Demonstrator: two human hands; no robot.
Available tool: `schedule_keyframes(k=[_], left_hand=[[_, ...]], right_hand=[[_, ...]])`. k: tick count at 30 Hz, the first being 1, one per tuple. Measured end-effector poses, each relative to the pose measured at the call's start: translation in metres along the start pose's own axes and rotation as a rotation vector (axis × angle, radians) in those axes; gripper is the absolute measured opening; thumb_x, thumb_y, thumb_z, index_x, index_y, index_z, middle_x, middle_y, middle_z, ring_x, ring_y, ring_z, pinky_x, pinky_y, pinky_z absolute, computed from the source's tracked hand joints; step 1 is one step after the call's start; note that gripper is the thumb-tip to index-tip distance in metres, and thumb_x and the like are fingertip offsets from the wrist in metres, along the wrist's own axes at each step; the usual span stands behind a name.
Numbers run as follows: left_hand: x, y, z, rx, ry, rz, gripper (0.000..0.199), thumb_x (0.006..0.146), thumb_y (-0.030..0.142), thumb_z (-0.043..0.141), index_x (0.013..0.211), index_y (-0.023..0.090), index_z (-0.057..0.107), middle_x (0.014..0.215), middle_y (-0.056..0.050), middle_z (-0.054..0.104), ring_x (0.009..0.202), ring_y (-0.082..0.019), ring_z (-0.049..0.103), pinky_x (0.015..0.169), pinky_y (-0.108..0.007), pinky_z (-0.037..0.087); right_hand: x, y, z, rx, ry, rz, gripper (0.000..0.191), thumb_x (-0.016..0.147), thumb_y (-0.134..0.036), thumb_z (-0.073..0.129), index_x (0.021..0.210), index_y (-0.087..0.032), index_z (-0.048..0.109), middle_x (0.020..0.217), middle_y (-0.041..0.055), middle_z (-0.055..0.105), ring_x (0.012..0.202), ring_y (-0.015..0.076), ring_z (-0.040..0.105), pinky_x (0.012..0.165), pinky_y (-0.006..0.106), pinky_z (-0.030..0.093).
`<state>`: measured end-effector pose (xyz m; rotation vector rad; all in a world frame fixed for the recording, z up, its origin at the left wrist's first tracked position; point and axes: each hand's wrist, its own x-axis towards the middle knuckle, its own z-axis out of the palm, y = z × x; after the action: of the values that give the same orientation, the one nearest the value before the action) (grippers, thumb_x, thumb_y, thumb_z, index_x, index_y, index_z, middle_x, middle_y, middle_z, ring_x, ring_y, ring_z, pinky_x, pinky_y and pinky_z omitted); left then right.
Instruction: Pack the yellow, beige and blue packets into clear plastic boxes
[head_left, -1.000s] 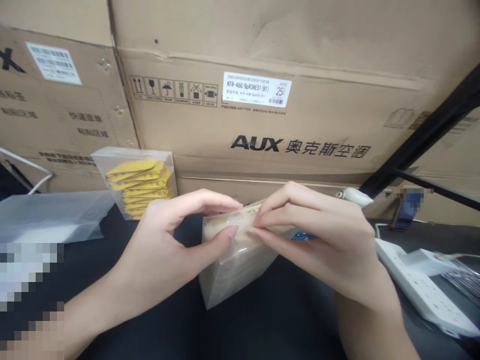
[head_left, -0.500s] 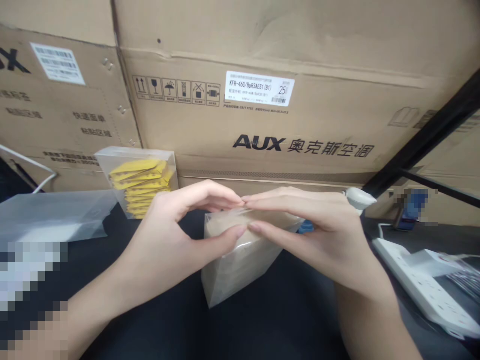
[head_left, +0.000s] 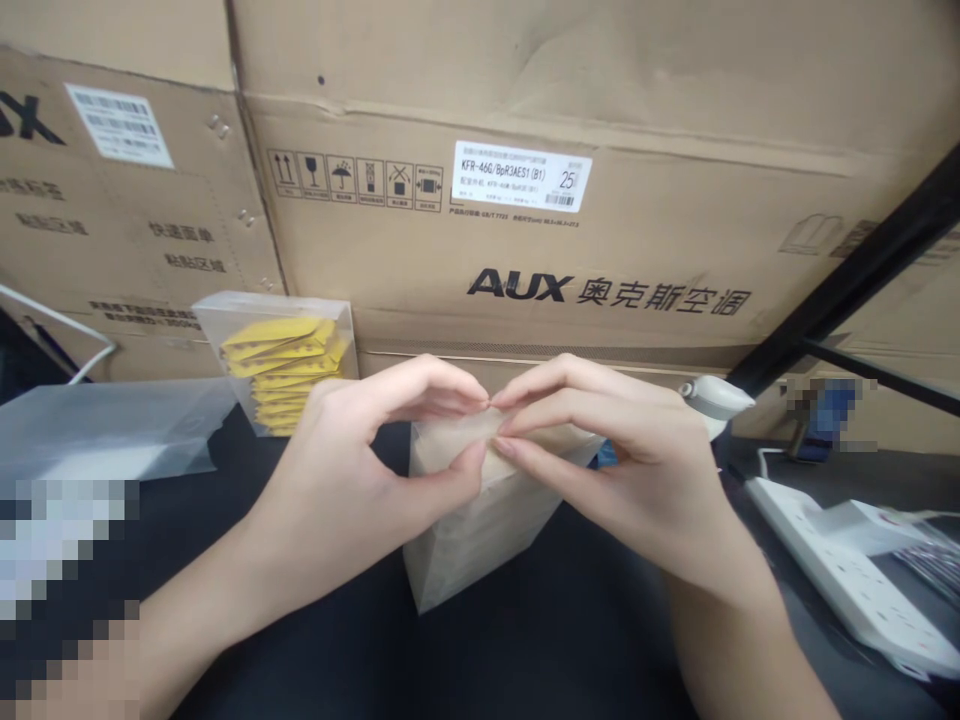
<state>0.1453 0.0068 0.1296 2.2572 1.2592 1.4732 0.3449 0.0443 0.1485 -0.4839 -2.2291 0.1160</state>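
A translucent box [head_left: 480, 545] with pale beige contents stands on the dark surface in the centre, one corner towards me. Above its top edge, my left hand [head_left: 375, 470] comes in from the left, thumb and fingers curved round to meet near the box's top. From the right, my right hand [head_left: 622, 440] meets it there, fingertips nearly touching those of the left. Both hands pinch at the top of the box, and the fingertips hide what is between them. Behind my left hand stands a clear box with yellow packets [head_left: 289, 365] stacked inside.
Large cardboard boxes [head_left: 390, 240] form a wall behind. On the left lies a clear plastic bag [head_left: 150, 430]. A white power strip [head_left: 847, 580] with cables is on the right, near a white object [head_left: 720, 398] and a black metal bar [head_left: 847, 270].
The fingers of my right hand have bent and spread a little, its index finger rising. My left thumb has drawn up slightly. The box has stayed in place.
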Motion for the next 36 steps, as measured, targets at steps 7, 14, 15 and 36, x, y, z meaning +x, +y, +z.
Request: schedule_keyframes(k=[7, 14, 15, 36], left_hand=[[-0.0011, 0.0025, -0.0010, 0.027, 0.005, 0.017, 0.014, 0.082, 0.026, 0.066, 0.097, 0.026, 0.064, 0.094, 0.002, 0.075, 0.085, -0.019, 0.072, 0.080, -0.030, 0.061], [-0.0022, 0.0050, -0.0003, 0.024, 0.018, 0.019, 0.014, 0.082, 0.024, 0.066, 0.096, 0.026, 0.064, 0.093, 0.003, 0.075, 0.085, -0.019, 0.072, 0.084, -0.031, 0.061], [-0.0025, 0.0049, -0.0003, 0.036, 0.021, 0.022, 0.014, 0.082, 0.024, 0.065, 0.096, 0.026, 0.064, 0.093, 0.003, 0.075, 0.085, -0.019, 0.072, 0.083, -0.031, 0.061], [-0.0049, 0.0053, -0.0035, 0.097, -0.016, 0.057, 0.018, 0.082, 0.023, 0.065, 0.100, 0.027, 0.063, 0.093, 0.004, 0.074, 0.083, -0.017, 0.072, 0.080, -0.029, 0.060]], right_hand=[[0.0002, 0.0011, -0.0003, 0.039, -0.014, -0.012, 0.009, 0.086, -0.013, 0.063, 0.085, -0.021, 0.068, 0.092, 0.0039, 0.069, 0.082, 0.0145, 0.067, 0.072, 0.026, 0.055], [-0.0004, 0.0005, -0.0007, 0.025, -0.016, -0.002, 0.010, 0.085, -0.013, 0.064, 0.086, -0.022, 0.068, 0.091, 0.0032, 0.069, 0.082, 0.0150, 0.067, 0.071, 0.027, 0.055], [-0.0006, 0.0001, -0.0005, 0.013, -0.010, -0.013, 0.010, 0.086, -0.014, 0.063, 0.085, -0.022, 0.068, 0.091, 0.0032, 0.069, 0.081, 0.0150, 0.067, 0.070, 0.026, 0.055], [-0.0015, -0.0016, -0.0043, -0.002, -0.076, -0.083, 0.014, 0.089, -0.011, 0.057, 0.088, -0.020, 0.068, 0.094, 0.0050, 0.068, 0.083, 0.0140, 0.066, 0.073, 0.025, 0.055]])
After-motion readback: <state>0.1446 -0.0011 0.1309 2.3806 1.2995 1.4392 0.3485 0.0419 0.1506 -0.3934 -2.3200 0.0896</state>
